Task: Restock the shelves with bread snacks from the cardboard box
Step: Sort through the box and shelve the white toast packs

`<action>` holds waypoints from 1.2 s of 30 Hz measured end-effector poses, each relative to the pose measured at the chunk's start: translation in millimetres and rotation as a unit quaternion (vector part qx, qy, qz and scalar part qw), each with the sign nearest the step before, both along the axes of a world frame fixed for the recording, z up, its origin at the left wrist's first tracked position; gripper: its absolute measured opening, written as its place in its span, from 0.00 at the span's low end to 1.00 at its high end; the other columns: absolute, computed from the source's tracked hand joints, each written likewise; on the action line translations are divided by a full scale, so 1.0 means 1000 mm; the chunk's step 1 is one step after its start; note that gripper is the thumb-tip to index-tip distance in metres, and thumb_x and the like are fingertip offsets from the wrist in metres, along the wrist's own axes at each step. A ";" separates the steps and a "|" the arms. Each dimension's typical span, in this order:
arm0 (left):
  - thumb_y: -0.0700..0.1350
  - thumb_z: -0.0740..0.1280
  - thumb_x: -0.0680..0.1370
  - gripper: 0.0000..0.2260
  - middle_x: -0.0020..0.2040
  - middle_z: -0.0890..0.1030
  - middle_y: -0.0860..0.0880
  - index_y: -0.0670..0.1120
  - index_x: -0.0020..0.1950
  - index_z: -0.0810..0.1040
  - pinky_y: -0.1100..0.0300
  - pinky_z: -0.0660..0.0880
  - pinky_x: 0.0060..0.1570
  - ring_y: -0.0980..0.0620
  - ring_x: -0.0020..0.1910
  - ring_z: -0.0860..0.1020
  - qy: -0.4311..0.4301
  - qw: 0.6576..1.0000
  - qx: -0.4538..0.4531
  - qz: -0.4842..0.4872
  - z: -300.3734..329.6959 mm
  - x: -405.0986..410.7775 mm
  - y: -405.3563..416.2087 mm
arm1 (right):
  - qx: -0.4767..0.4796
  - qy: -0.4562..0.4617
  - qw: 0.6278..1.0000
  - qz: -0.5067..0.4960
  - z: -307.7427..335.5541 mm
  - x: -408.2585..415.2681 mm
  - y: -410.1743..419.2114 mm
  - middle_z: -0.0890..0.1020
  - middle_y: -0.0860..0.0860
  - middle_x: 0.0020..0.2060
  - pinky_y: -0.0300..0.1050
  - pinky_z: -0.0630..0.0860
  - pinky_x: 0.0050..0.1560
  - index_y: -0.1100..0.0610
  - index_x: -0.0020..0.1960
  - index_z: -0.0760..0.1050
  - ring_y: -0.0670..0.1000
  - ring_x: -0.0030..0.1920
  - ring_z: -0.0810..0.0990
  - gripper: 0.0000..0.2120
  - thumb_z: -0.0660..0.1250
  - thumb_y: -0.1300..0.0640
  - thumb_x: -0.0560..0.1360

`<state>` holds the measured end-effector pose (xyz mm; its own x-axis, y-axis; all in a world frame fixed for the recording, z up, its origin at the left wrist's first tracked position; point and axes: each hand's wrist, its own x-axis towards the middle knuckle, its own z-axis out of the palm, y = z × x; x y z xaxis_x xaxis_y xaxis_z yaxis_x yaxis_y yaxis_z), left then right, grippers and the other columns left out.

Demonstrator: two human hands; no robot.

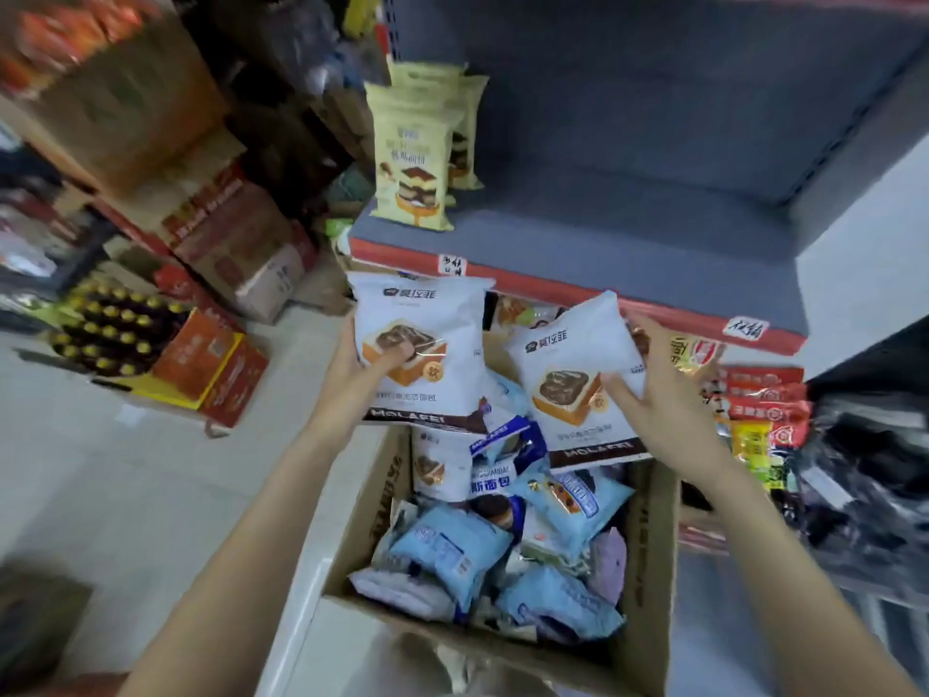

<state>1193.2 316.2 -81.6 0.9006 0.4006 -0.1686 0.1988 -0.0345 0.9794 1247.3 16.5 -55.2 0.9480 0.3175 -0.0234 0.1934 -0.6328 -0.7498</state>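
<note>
My left hand [364, 362] grips a white bread snack packet [427, 314] by its left edge, thumb on its front, holding it upright above the cardboard box [648, 535]. My right hand [648, 389] holds a second white packet [568, 344] of the same kind, tilted, by its right side. Both packets hover just below the grey shelf [603, 228] with a red front edge. The box below holds several blue and white snack packets [502, 535]. Two yellow cake packets [412, 158] stand upright at the shelf's left end.
Stacked cardboard cartons [236, 244] and a tray of dark bottles with gold caps [110, 334] sit on the floor at left. Red and yellow packets [754, 399] fill the lower shelf at right. Handwritten price tags [745, 328] hang on the shelf's red edge.
</note>
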 end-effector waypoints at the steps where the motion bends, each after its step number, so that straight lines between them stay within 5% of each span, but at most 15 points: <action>1: 0.41 0.67 0.76 0.22 0.55 0.78 0.59 0.56 0.66 0.66 0.62 0.73 0.55 0.59 0.55 0.78 -0.023 1.000 0.010 -0.001 0.022 0.010 -0.002 | -0.003 -0.023 1.000 0.018 0.021 0.004 -0.005 0.81 0.60 0.46 0.49 0.75 0.44 0.46 0.70 0.53 0.62 0.43 0.80 0.26 0.62 0.55 0.78; 3: 0.41 0.65 0.77 0.21 0.53 0.78 0.63 0.57 0.66 0.64 0.65 0.73 0.50 0.64 0.50 0.78 -0.069 0.998 0.014 0.005 0.061 0.028 -0.004 | 0.000 -0.064 0.997 0.040 0.062 0.009 -0.017 0.78 0.64 0.57 0.41 0.73 0.48 0.38 0.64 0.54 0.64 0.50 0.78 0.23 0.62 0.55 0.78; 5: 0.40 0.62 0.78 0.20 0.50 0.78 0.61 0.56 0.67 0.65 0.67 0.73 0.43 0.64 0.45 0.79 -0.105 0.994 0.014 0.010 0.102 0.046 -0.010 | 0.022 -0.098 0.994 0.048 0.104 0.013 -0.028 0.77 0.62 0.58 0.35 0.69 0.47 0.34 0.59 0.58 0.61 0.48 0.78 0.19 0.62 0.55 0.78; 8: 0.38 0.58 0.79 0.20 0.54 0.76 0.55 0.51 0.70 0.63 0.66 0.73 0.45 0.59 0.46 0.77 -0.160 0.987 0.024 0.020 0.155 0.076 -0.017 | 0.112 -0.116 0.985 0.057 0.162 0.020 -0.041 0.78 0.45 0.50 0.45 0.72 0.48 0.34 0.56 0.65 0.59 0.44 0.76 0.17 0.61 0.57 0.79; 9: 0.39 0.58 0.79 0.20 0.54 0.76 0.55 0.51 0.70 0.62 0.64 0.73 0.48 0.58 0.49 0.77 -0.181 0.983 0.024 0.012 0.173 0.081 -0.022 | 0.154 -0.117 0.979 0.057 0.178 0.023 -0.045 0.79 0.46 0.49 0.49 0.75 0.47 0.36 0.57 0.67 0.59 0.44 0.78 0.17 0.61 0.59 0.79; 13: 0.44 0.63 0.79 0.24 0.61 0.76 0.56 0.52 0.74 0.59 0.60 0.72 0.58 0.58 0.59 0.76 -0.271 0.961 0.046 -0.031 0.228 0.098 -0.033 | 0.285 -0.151 0.946 0.034 0.235 0.047 -0.053 0.80 0.50 0.48 0.36 0.77 0.37 0.41 0.56 0.70 0.45 0.41 0.80 0.17 0.62 0.63 0.78; 18: 0.42 0.66 0.78 0.32 0.67 0.72 0.53 0.50 0.76 0.52 0.59 0.70 0.63 0.56 0.63 0.74 -0.343 0.936 0.074 -0.019 0.282 0.150 -0.050 | 0.365 -0.176 0.914 -0.015 0.274 0.092 -0.052 0.82 0.52 0.43 0.47 0.77 0.45 0.39 0.55 0.70 0.50 0.41 0.81 0.16 0.61 0.62 0.79; 22: 0.39 0.67 0.77 0.30 0.66 0.72 0.49 0.48 0.74 0.55 0.57 0.70 0.63 0.54 0.61 0.74 -0.366 0.924 0.107 -0.034 0.311 0.205 -0.066 | 0.417 -0.170 0.892 -0.034 0.292 0.131 -0.044 0.80 0.55 0.51 0.44 0.79 0.46 0.41 0.54 0.67 0.49 0.44 0.81 0.16 0.59 0.64 0.79; 24: 0.38 0.66 0.77 0.28 0.59 0.78 0.54 0.49 0.72 0.56 0.59 0.72 0.59 0.59 0.54 0.77 -0.360 0.923 0.123 -0.055 0.320 0.232 -0.073 | 0.439 -0.161 0.883 -0.039 0.299 0.152 -0.039 0.81 0.56 0.47 0.42 0.80 0.39 0.42 0.53 0.65 0.48 0.39 0.82 0.17 0.58 0.65 0.79; 27: 0.37 0.66 0.77 0.29 0.58 0.75 0.53 0.46 0.73 0.55 0.60 0.72 0.58 0.54 0.56 0.76 -0.359 0.922 0.131 -0.058 0.323 0.273 -0.079 | 0.430 -0.174 0.885 -0.048 0.306 0.186 -0.030 0.81 0.58 0.46 0.44 0.80 0.36 0.41 0.55 0.62 0.48 0.34 0.82 0.19 0.59 0.66 0.79; 32: 0.39 0.65 0.78 0.31 0.61 0.65 0.54 0.45 0.75 0.51 0.66 0.65 0.56 0.55 0.58 0.68 -0.351 0.913 0.205 -0.034 0.324 0.338 -0.082 | 0.348 -0.223 0.909 -0.056 0.303 0.243 -0.013 0.77 0.58 0.59 0.60 0.77 0.54 0.31 0.55 0.62 0.60 0.50 0.80 0.27 0.57 0.67 0.79; 36: 0.36 0.64 0.78 0.31 0.70 0.64 0.47 0.41 0.75 0.49 0.70 0.62 0.57 0.56 0.62 0.66 -0.346 0.910 0.224 -0.051 0.317 0.392 -0.073 | 0.293 -0.241 0.923 -0.065 0.298 0.288 0.001 0.78 0.57 0.57 0.59 0.77 0.50 0.31 0.54 0.65 0.63 0.49 0.79 0.29 0.55 0.68 0.77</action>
<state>1585.5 243.3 235.6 0.7651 0.1982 0.6126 -0.4865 -0.4453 0.7517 1535.3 17.7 242.8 0.8344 0.0246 0.5507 0.5449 -0.1875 -0.8173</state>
